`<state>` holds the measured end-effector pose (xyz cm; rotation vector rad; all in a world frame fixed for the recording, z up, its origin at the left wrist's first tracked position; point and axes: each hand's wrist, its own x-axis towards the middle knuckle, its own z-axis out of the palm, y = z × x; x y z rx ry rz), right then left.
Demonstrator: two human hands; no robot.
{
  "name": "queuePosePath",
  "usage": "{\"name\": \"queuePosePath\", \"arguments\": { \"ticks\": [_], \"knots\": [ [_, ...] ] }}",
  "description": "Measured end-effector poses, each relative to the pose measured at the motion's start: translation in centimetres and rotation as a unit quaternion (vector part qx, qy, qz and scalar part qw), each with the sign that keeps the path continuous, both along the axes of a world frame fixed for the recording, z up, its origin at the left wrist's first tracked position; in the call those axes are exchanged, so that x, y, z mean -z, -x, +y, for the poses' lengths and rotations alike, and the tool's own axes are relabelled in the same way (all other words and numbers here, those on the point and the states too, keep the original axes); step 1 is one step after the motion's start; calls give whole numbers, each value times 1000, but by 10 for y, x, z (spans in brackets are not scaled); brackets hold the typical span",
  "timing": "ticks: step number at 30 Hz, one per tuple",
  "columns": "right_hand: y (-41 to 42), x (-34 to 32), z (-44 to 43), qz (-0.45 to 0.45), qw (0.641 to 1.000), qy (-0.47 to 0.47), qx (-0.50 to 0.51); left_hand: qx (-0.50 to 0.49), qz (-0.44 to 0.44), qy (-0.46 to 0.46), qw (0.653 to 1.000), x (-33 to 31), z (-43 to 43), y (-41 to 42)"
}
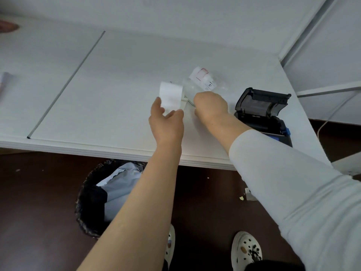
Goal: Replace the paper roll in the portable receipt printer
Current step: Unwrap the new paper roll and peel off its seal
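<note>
Dark floor fills the bottom of the frame, with a bin (101, 198) at lower left under the edge of the white table (109, 98) and a pair of pale shoes at the bottom centre. Both forearms reach up the frame over that edge. At centre the left hand (166, 124) pinches the loose end of a white paper strip (170, 95) between thumb and fingers, and the strip rises away from it toward the upper middle. Just to its right the right hand (212, 106) is curled closed at the wrapper (197, 89); its fingertips are hidden, so I cannot tell what they grip. The roll itself seems to sit between the two hands, mostly hidden. Beyond them lies a printed label (203, 78). At right of centre the printer (261, 112) stands with its lid up and bay open, just beside the right forearm, so I judge that hand the nearer for loading.
</note>
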<state>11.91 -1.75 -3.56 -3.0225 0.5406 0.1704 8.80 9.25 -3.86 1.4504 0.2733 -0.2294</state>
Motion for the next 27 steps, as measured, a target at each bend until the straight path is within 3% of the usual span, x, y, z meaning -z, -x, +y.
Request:
{"name": "queuePosePath", "arguments": {
  "ticks": [2, 4, 8, 13, 22, 27],
  "knots": [
    [0, -1, -3, -14, 999, -22, 27, 15, 6, 13, 1000, 0, -1, 2],
    [-1, -2, -9, -57, 987, -115, 93, 24, 7, 21, 999, -1, -3, 4],
    [1, -19, -24, -197, 892, -344, 217, 46, 12, 45, 998, -4, -6, 6],
    [16, -49, -32, -255, 829, -424, 260, 68, 22, 74, 995, -7, -9, 9],
    [72, -59, -18, -178, 790, -544, 218, 75, -16, 110, 991, -26, -25, 25],
    [96, -52, -18, -130, 853, -472, 181, 107, -21, 45, 993, -24, -29, 31]
  ]
}}
